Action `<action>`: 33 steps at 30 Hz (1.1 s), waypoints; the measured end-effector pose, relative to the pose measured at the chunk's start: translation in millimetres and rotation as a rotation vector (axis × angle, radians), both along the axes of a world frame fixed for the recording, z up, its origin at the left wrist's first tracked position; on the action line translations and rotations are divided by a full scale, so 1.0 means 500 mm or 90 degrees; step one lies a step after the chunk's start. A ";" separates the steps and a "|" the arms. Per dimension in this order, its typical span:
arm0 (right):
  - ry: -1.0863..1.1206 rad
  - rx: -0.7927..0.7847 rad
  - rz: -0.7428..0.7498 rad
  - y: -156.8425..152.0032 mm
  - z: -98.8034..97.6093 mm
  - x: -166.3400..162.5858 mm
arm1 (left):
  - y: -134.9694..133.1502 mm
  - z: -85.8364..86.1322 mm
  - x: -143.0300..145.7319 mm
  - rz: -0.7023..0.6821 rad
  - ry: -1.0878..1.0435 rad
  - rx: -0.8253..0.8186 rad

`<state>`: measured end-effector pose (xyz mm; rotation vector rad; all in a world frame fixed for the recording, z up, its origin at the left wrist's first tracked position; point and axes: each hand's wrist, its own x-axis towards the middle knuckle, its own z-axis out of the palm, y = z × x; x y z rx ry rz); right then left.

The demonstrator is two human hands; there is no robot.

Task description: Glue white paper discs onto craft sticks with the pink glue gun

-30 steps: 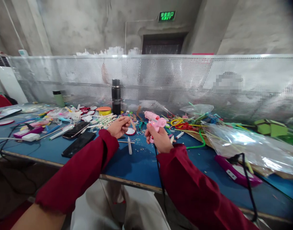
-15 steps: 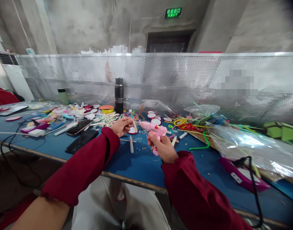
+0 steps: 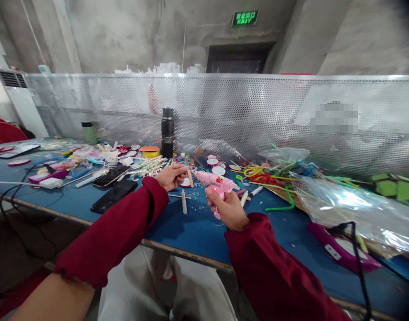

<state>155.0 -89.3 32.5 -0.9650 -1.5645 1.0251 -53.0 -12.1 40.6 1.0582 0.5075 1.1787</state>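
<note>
My left hand (image 3: 173, 177) is closed, its fingertips pinching a small wooden craft stick (image 3: 190, 178) held upright over the table. Wrapped around the handle of a pink hot glue gun (image 3: 209, 178) is my right hand (image 3: 227, 206). The gun's nozzle points left and stands right beside the stick; whether they touch is too small to tell. A red light glows on the gun's side. Below my left hand, a white pen-like tube (image 3: 184, 203) lies on the blue table (image 3: 191, 232), near a thin stick. Behind the craft stick sits a white disc with a red rim, partly hidden.
A black thermos (image 3: 167, 136) stands at the back. Two dark phones, one being this (image 3: 114, 196), lie left of my hands, near scattered sticks. Coloured pipe cleaners (image 3: 258, 171) and a clear plastic bag (image 3: 345, 200) spread right. A purple power strip (image 3: 345, 249) with a black cable sits front right.
The view has shifted slightly. Both hands keep their grips, with the glue gun's nozzle still close to the craft stick.
</note>
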 end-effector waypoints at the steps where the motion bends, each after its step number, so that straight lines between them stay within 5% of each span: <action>1: -0.005 0.001 -0.001 0.000 0.000 0.000 | 0.000 0.000 0.000 -0.003 -0.003 0.002; 33: -0.016 0.021 0.002 0.002 -0.004 -0.001 | 0.002 -0.003 0.002 -0.008 0.003 0.012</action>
